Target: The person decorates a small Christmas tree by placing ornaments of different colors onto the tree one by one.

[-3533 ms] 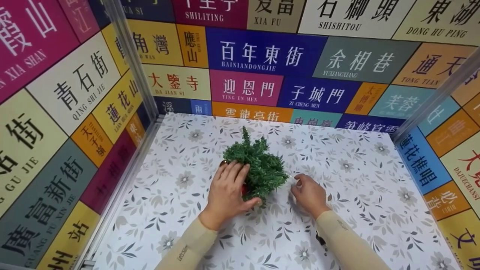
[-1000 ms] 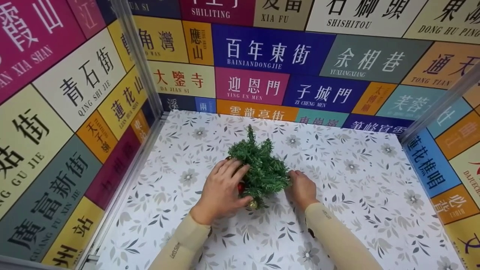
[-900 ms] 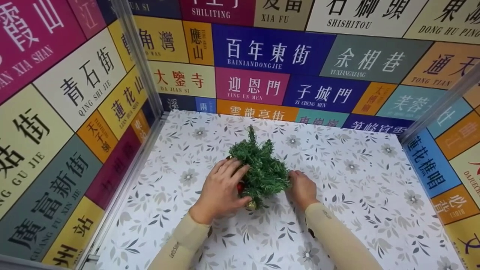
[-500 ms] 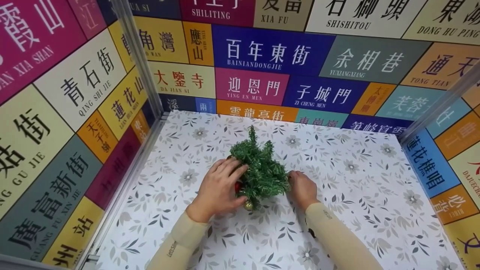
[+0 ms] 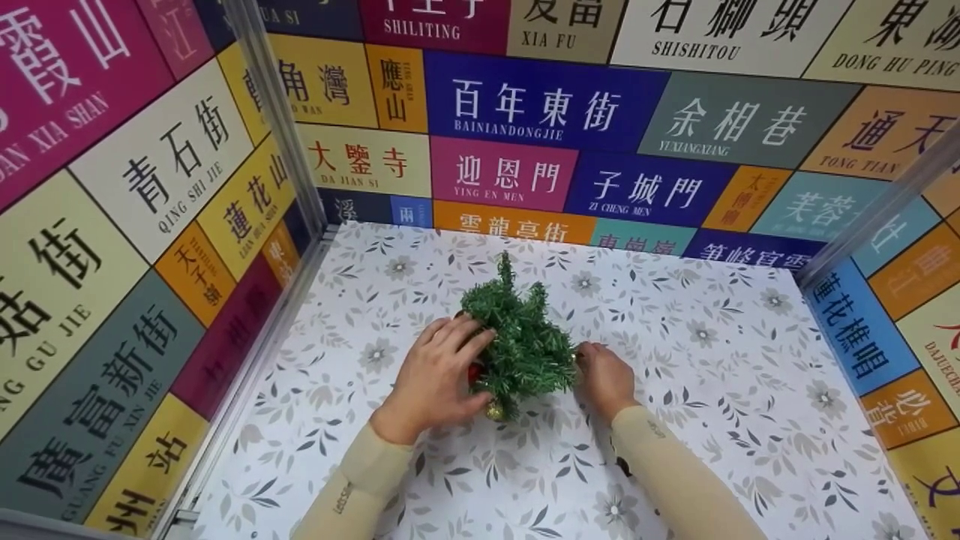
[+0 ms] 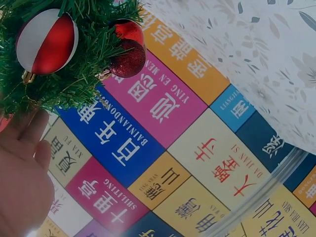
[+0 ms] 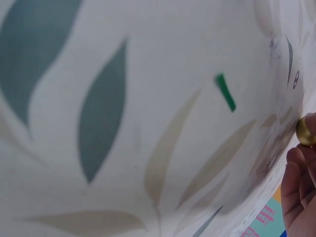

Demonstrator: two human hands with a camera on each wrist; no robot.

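Floral tabletop (image 5: 712, 390) (leafy print) inside sign-covered walls (image 5: 540, 105).

Hand (image 6: 22, 187) by tree (image 6: 64, 74) w/ baubles (image 6: 47, 42)
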